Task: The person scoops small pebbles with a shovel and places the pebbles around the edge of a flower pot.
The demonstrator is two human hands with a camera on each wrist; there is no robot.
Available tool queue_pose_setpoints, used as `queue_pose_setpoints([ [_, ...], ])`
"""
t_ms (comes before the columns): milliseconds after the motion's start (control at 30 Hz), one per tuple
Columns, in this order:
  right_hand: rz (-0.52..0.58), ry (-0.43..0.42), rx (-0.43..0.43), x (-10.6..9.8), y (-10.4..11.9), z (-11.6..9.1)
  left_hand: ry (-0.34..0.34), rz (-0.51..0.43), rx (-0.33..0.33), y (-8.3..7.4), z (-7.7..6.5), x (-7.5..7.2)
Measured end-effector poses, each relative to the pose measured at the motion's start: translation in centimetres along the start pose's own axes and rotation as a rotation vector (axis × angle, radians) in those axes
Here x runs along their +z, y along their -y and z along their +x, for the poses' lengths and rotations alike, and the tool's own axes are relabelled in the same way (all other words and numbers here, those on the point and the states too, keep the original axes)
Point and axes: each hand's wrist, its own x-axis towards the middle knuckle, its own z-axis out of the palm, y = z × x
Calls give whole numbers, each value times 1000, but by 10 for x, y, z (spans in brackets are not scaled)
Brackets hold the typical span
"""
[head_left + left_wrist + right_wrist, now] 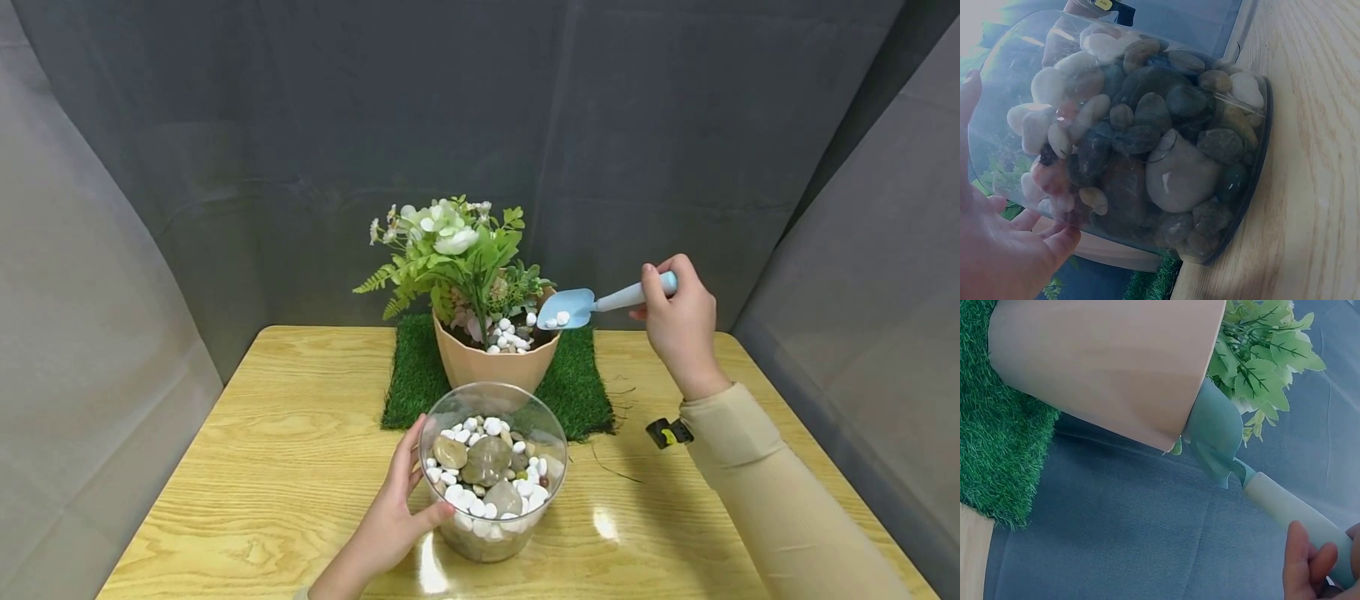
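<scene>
My right hand (684,325) grips the pale handle of a light blue garden trowel (577,305). A few white pebbles (562,318) lie on its blade, which tilts over the right rim of a peach flowerpot (498,369). White pebbles (510,337) cover part of the soil inside, beneath an arrangement of white flowers and green leaves (450,242). Nearer to me stands a clear round bowl (483,547) with white pebbles and larger brown-grey stones (1182,172). My left hand (393,512) holds this bowl by its left side, thumb at the front and fingers farther back.
The pot stands on a square of artificial grass (581,392) at the back of the wooden table (300,417). Loose dark strands (618,475) lie right of the mat. Grey cloth (637,125) hangs behind and on both sides.
</scene>
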Motion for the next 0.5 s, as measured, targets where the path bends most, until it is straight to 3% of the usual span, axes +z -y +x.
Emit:
queue_pose_setpoints([
  [233, -78, -6, -82, 2, 1, -5, 2, -6, 0, 0, 1, 0],
  [333, -131, -33, -182, 5, 3, -8, 2, -10, 3, 0, 1, 0],
  [500, -218, -69, -425, 13, 6, -13, 1, -9, 7, 1, 1, 0],
])
